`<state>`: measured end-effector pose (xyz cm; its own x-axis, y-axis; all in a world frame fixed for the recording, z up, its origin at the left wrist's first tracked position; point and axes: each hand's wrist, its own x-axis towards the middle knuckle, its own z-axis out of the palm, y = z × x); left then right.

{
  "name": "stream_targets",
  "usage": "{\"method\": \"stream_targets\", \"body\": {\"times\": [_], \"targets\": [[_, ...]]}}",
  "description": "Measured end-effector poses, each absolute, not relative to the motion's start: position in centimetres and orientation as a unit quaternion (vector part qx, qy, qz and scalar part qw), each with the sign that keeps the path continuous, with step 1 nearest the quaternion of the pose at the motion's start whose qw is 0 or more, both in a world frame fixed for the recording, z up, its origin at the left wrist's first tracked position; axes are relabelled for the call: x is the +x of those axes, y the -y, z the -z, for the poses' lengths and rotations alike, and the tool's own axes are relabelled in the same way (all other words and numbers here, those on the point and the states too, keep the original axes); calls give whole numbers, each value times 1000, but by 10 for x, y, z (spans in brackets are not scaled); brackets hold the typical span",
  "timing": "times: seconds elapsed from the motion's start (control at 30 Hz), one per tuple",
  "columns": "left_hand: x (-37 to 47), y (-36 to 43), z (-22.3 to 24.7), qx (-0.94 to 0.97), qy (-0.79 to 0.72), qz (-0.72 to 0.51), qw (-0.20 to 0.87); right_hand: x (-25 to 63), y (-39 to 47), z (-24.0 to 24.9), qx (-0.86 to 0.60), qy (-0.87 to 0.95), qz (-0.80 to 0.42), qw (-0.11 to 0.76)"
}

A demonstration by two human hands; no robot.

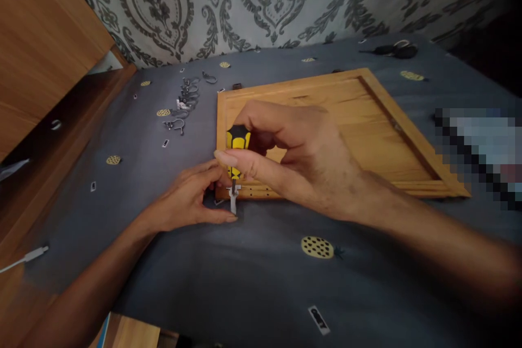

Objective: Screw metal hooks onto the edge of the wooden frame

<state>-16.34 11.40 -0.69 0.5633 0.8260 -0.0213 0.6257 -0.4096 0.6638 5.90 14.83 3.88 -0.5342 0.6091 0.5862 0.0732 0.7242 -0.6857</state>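
Observation:
My right hand (302, 157) grips a black-and-yellow screwdriver (238, 138), held upright with the thumb and fingers around its handle. The screwdriver's tip points down onto a small silver metal hinge (232, 202) at the near left corner of a wooden panel (338, 136). My left hand (196, 196) is closed around that corner. Its thumb presses the near end of the hinge, while its fingertips are partly hidden behind the screwdriver. Small dark holes show along the panel's near edge, to the right of the hinge.
Several small metal pieces with loops (187, 95) lie on the dark blue pineapple-print cloth (261, 283). Black-handled scissors (393, 50) lie at the far right. A wooden cabinet (49, 38) borders the left, with a white cable (35, 254) below. Patterned fabric hangs behind.

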Motion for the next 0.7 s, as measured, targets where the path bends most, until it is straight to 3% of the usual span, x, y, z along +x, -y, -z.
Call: {"method": "stream_targets", "body": {"times": [0.7], "targets": [[-158,-113,0,823,-458,-131,309,58,-143,-42,-204,854,-298,375]]}}
